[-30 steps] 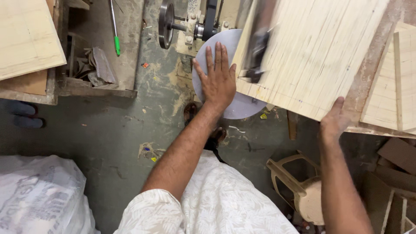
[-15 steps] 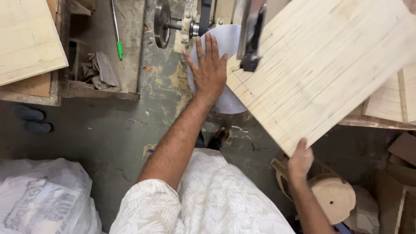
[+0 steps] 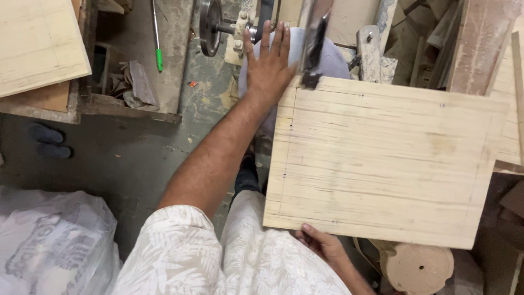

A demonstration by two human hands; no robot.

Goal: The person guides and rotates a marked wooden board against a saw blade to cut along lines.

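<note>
plywood board [image 3: 382,164] near edge clamped in right hand [image 3: 322,244] grip, left hand [image 3: 268,65] flat, fingers apart beside it

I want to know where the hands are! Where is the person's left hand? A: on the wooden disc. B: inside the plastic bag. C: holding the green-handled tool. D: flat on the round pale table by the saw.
D: the left hand lies spread flat on the round pale table, beside the board.
</note>
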